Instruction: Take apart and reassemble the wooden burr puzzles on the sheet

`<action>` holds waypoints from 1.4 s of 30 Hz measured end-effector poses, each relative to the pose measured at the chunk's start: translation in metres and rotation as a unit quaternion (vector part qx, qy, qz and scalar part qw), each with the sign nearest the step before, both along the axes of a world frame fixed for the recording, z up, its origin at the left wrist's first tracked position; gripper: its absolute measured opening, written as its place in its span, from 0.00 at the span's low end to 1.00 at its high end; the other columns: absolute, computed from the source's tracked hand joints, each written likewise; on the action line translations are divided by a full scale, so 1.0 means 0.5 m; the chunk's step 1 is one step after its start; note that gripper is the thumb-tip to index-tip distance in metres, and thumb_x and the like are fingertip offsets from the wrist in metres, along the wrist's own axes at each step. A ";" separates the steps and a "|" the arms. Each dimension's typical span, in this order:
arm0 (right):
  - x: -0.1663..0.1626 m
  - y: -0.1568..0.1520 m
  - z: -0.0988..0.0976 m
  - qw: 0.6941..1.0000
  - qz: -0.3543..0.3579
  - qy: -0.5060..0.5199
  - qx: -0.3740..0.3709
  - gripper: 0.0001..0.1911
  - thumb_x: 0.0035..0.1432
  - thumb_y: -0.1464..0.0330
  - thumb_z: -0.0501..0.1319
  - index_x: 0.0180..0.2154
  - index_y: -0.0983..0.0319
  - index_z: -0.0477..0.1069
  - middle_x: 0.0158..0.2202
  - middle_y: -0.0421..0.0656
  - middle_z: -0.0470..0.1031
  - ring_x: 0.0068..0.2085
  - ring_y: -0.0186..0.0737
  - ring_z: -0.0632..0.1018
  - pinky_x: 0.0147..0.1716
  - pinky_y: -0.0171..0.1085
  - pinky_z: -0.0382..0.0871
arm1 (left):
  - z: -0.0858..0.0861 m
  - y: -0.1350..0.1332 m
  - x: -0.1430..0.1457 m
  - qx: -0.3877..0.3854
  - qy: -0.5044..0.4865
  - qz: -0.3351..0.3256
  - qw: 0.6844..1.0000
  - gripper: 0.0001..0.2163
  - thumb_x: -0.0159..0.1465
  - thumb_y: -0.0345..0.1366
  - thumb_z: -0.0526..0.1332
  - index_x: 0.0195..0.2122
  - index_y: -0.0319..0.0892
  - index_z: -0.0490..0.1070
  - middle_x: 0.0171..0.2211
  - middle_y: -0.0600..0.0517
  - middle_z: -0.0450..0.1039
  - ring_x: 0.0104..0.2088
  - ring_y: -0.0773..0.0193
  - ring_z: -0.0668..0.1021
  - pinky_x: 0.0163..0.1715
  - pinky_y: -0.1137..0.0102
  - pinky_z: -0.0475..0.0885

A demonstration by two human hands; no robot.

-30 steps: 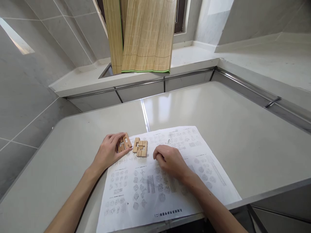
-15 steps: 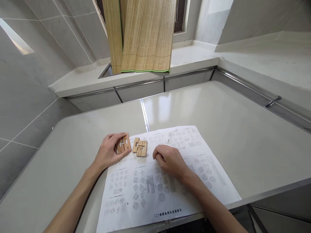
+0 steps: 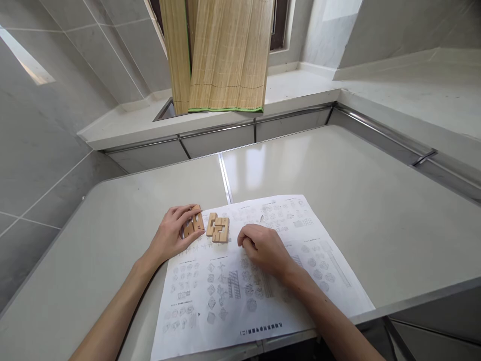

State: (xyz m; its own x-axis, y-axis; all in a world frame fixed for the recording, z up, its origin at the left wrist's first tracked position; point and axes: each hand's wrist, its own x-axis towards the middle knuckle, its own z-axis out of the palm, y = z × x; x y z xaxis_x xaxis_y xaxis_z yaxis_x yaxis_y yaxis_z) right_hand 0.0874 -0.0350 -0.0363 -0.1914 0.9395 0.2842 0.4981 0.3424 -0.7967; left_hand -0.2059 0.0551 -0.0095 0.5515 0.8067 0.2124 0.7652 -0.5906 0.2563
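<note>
My left hand (image 3: 173, 236) curls round a few notched wooden puzzle pieces (image 3: 194, 224) at the left edge of a printed instruction sheet (image 3: 259, 271). Just to their right, a small cluster of joined wooden pieces (image 3: 218, 229) lies on the sheet, free of both hands. My right hand (image 3: 263, 248) rests on the sheet to the right of that cluster, fingers curled under in a loose fist, and what they hold, if anything, is hidden.
The sheet lies on a pale countertop (image 3: 338, 170) with a metal seam (image 3: 224, 178) running back from it. A raised ledge (image 3: 210, 128) runs along the back. A bamboo blind (image 3: 221, 55) hangs above it. Grey tiled wall (image 3: 48, 100) stands at left.
My left hand has turned the wooden pieces a little in its fingers. The right hand and the joined cluster have stayed where they were.
</note>
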 end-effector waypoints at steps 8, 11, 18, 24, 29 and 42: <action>0.001 -0.002 0.002 1.000 0.001 0.004 0.003 0.14 0.60 0.82 0.53 0.29 0.60 0.70 0.29 0.38 0.77 0.29 0.34 0.72 0.30 0.34 0.60 | -0.004 -0.001 -0.001 0.039 -0.012 -0.001 0.999 0.28 0.66 0.54 0.67 0.64 0.49 0.70 0.61 0.44 0.75 0.58 0.45 0.74 0.54 0.52 0.76; 0.001 -0.003 0.002 1.000 0.004 0.005 0.000 0.14 0.60 0.82 0.53 0.30 0.61 0.70 0.29 0.39 0.77 0.29 0.35 0.73 0.30 0.35 0.61 | -0.005 -0.003 0.002 0.046 -0.011 0.020 0.999 0.29 0.66 0.55 0.67 0.63 0.47 0.70 0.59 0.44 0.77 0.57 0.45 0.75 0.51 0.53 0.77; 0.002 -0.003 0.009 0.999 0.007 0.032 -0.028 0.15 0.59 0.83 0.53 0.29 0.60 0.71 0.28 0.39 0.77 0.29 0.35 0.73 0.30 0.36 0.61 | 0.006 -0.011 0.013 0.106 -0.044 0.034 0.993 0.29 0.64 0.53 0.70 0.62 0.46 0.71 0.57 0.43 0.79 0.55 0.45 0.77 0.47 0.54 0.79; 0.009 0.001 0.031 0.941 0.067 0.263 -0.203 0.08 0.62 0.76 0.57 0.36 0.60 0.73 0.32 0.40 0.78 0.30 0.37 0.77 0.27 0.36 0.71 | 0.030 -0.041 0.048 0.190 -0.090 -0.040 0.977 0.34 0.62 0.47 0.74 0.67 0.47 0.66 0.60 0.41 0.77 0.55 0.45 0.76 0.50 0.51 0.79; 0.010 0.003 0.039 0.891 0.117 0.341 -0.275 0.06 0.65 0.65 0.64 0.43 0.60 0.72 0.41 0.45 0.78 0.39 0.42 0.81 0.35 0.42 0.79 | 0.023 -0.060 0.073 0.203 -0.049 -0.106 0.972 0.43 0.62 0.45 0.74 0.74 0.47 0.56 0.64 0.39 0.73 0.55 0.45 0.76 0.53 0.50 0.78; 0.013 0.003 0.039 0.890 0.117 0.338 -0.282 0.06 0.65 0.65 0.65 0.42 0.60 0.72 0.40 0.44 0.79 0.36 0.38 0.79 0.34 0.39 0.76 | 0.001 -0.061 0.073 0.144 -0.072 -0.051 0.986 0.41 0.62 0.50 0.73 0.72 0.47 0.58 0.52 0.41 0.79 0.50 0.47 0.78 0.41 0.57 0.82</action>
